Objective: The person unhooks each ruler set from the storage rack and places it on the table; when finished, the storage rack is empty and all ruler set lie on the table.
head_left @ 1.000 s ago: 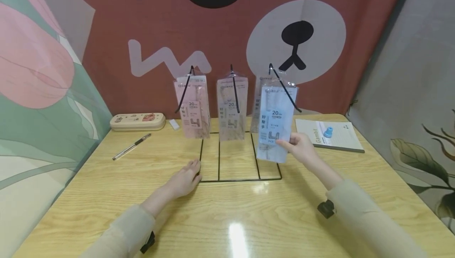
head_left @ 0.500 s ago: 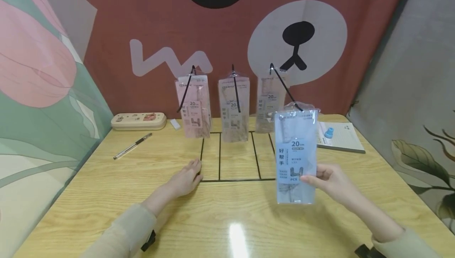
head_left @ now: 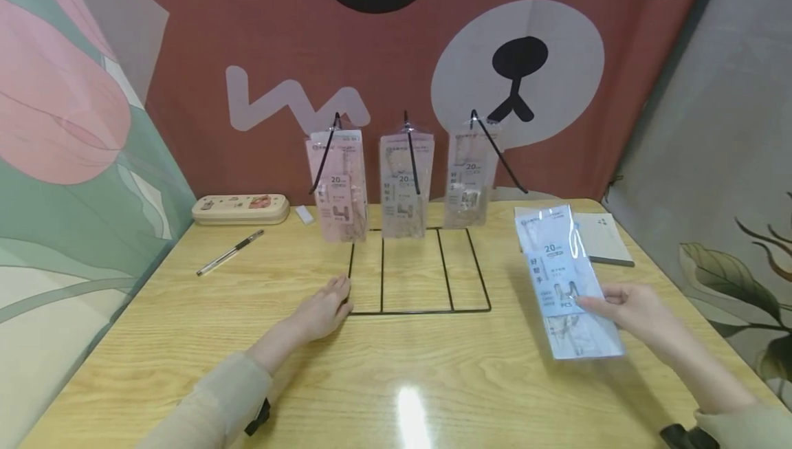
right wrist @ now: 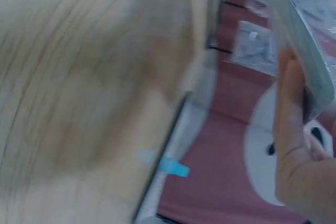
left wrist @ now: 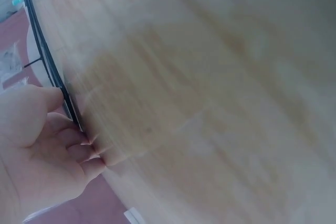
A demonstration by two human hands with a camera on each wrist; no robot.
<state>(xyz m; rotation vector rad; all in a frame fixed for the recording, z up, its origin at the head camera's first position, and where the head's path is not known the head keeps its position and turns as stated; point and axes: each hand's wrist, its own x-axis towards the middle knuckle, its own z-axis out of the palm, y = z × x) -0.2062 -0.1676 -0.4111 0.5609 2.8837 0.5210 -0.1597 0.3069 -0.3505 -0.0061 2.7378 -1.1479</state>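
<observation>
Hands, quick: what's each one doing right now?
Left hand: open, resting on the table, fingers touching the wire rack.
Right hand: holding the blue packet.

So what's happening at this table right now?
A person's right hand holds a blue packet low over the wooden table, right of a black wire rack. The left hand rests at the rack's front left corner. Three packets hang on its hooks.

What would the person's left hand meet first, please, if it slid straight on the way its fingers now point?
The left hand already touches the black wire rack at its front left corner, so it would probably press on that frame first.
</observation>
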